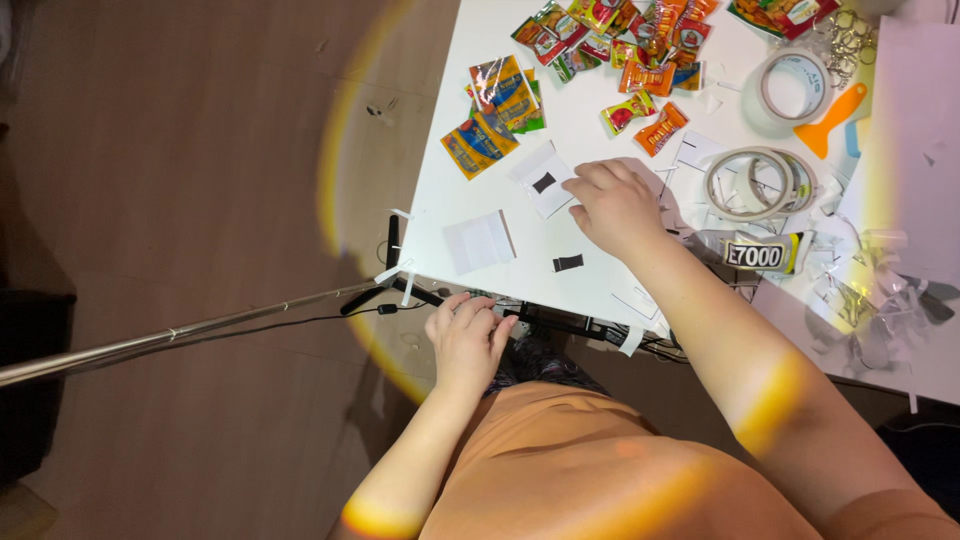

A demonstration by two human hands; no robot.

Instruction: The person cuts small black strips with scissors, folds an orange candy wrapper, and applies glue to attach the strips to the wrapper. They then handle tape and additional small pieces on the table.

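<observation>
Setting: home craft desk, judged from the clutter.
Surface: white table under the right hand.
Supplies: tape rolls, glue tube, orange scraper right of that hand.
Stock: small colourful packets beyond it.
Floor: brown wood, left of the left hand.

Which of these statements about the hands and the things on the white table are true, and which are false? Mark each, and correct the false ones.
1. The right hand rests on the white table beside a white slip with a black patch. True.
2. The left hand holds the glue tube. False: it sits off the table's near edge, apart from the tube.
3. The orange scraper lies beside a roll of tape. True.
4. The small colourful packets are stacked under the right hand. False: they lie spread at the far side of the table.
</observation>
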